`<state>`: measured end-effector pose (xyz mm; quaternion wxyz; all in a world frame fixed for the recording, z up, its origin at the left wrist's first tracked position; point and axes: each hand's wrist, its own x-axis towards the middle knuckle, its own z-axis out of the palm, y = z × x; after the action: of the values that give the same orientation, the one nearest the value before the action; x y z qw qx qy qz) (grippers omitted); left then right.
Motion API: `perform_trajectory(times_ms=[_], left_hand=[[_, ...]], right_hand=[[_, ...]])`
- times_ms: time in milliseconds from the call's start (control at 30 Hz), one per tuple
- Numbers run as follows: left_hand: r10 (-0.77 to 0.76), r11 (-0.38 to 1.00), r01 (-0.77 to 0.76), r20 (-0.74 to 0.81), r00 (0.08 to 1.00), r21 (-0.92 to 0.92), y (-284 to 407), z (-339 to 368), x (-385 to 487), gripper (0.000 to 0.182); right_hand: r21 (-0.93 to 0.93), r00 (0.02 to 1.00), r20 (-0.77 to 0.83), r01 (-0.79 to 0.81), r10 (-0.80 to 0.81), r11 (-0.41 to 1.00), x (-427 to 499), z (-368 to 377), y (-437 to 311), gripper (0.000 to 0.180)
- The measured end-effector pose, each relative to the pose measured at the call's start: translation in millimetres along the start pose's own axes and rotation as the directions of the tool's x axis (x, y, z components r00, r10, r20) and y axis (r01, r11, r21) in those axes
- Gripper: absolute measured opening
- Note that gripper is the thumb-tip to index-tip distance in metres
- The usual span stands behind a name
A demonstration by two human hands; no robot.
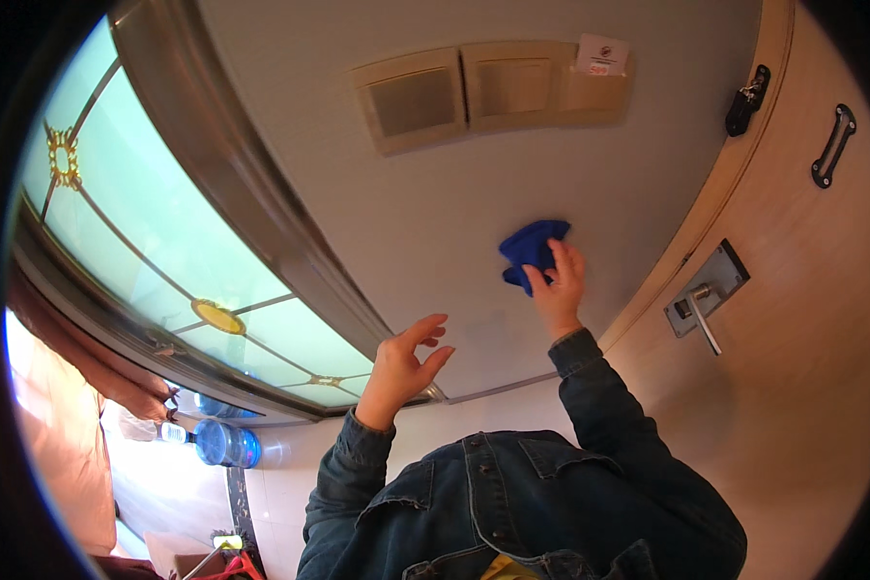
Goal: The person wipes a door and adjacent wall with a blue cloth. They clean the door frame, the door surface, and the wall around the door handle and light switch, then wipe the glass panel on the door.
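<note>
A blue cloth is bunched under the fingers of my right hand, against the grey wall. Part of the cloth is hidden behind the fingers. My left hand is raised with its thumb and fingers apart and nothing between them. It appears in front of the lower end of the brown frame of a glazed door; whether it touches anything I cannot tell. Above both hands, a row of beige wall switches is fixed to the wall, with a small white label on its right end.
At the right stands a wooden door with a lever handle, a black pull and a padlock. Frosted glass panels fill the left. Beyond them are a blue water bottle and cleaning tools on the floor.
</note>
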<state>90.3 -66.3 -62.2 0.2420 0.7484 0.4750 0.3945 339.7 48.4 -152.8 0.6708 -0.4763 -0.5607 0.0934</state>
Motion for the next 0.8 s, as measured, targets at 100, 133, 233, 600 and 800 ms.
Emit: perform_trajectory(times_ms=[100, 133, 233, 600, 800], left_hand=[[-0.032, 0.999, 0.033, -0.018, 0.999, 0.025, -7.9, -21.1, -18.1, 0.042], [-0.026, 0.999, 0.027, -0.024, 0.999, 0.044, -10.4, -27.5, -23.4, 0.042], [-0.062, 0.997, 0.064, -0.045, 0.997, 0.052, -15.6, -42.4, -37.4, 0.042], [-0.08, 0.995, 0.082, -0.047, 0.996, 0.051, -18.7, -41.4, -39.7, 0.041], [-0.06, 0.998, 0.06, -0.026, 0.998, 0.016, -10.3, -9.2, -16.7, 0.041]], right_hand=[[-0.007, 0.992, 0.068, 0.108, -0.108, 0.994, -17.3, 39.8, -33.2, 0.053], [-0.026, 0.981, 0.099, 0.168, -0.165, 0.985, -21.7, 51.2, -42.6, 0.052], [-0.031, 0.934, 0.188, 0.313, -0.302, 0.949, -36.1, 81.1, -69.7, 0.051], [0.095, 0.805, 0.284, 0.518, -0.522, 0.85, -9.0, 113.1, -130.7, 0.049], [-0.04, 0.854, 0.029, 0.52, -0.52, 0.853, 67.0, 57.9, -129.5, 0.049]])
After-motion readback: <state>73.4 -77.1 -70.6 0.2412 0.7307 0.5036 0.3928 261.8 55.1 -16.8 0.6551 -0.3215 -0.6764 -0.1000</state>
